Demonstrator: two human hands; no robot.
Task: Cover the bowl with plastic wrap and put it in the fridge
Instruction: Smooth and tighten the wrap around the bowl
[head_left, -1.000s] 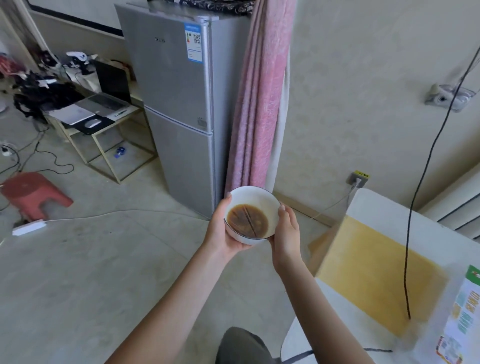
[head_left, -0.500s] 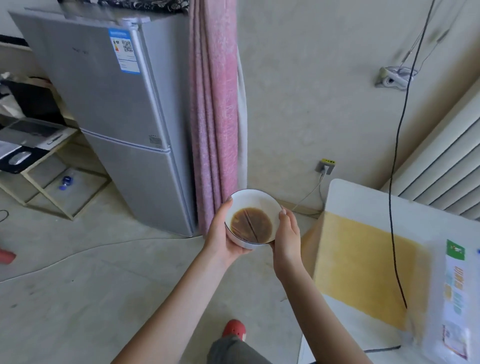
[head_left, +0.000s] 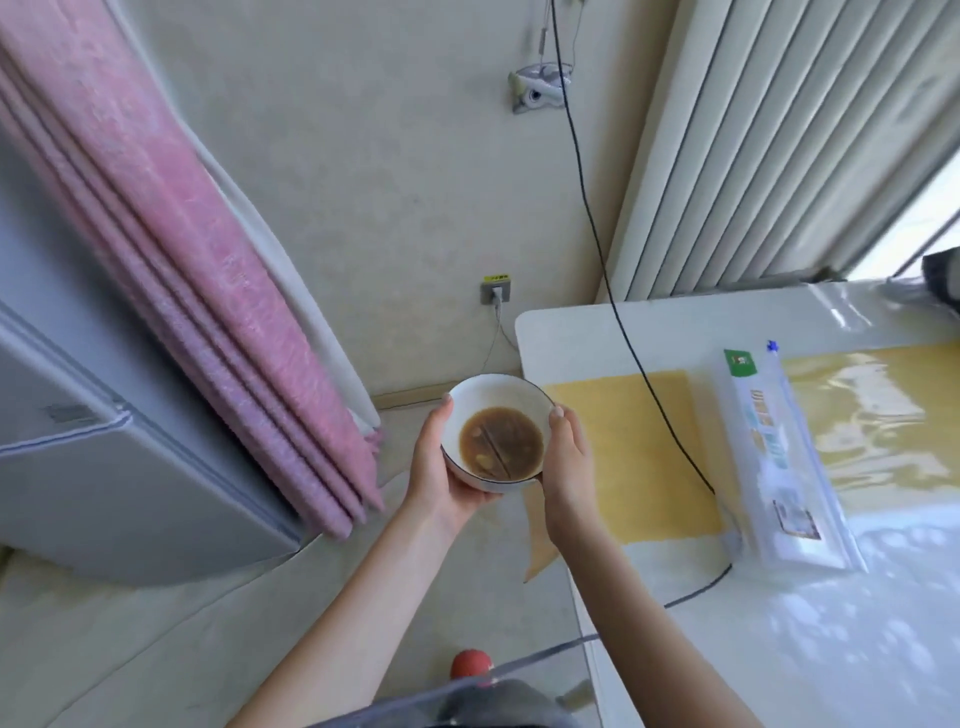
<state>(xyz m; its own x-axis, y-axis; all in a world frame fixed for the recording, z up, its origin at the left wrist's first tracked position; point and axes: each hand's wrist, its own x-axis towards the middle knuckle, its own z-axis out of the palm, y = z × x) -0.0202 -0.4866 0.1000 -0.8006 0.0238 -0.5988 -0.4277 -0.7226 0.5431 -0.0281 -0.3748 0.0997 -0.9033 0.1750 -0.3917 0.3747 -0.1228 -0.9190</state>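
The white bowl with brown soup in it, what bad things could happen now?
1. The white bowl of brown liquid is held in the air by the left hand and right hand, beside the white table. A tilt could slosh the liquid out.
2. A black cable hangs across the table near the right hand and might snag it.
3. I cannot tell whether plastic wrap covers the bowl; uncovered, a spill is likelier.

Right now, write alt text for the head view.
Left hand and right hand hold a white ceramic bowl of brown liquid between a grey fridge and a white table bearing a boxed plastic wrap roll.
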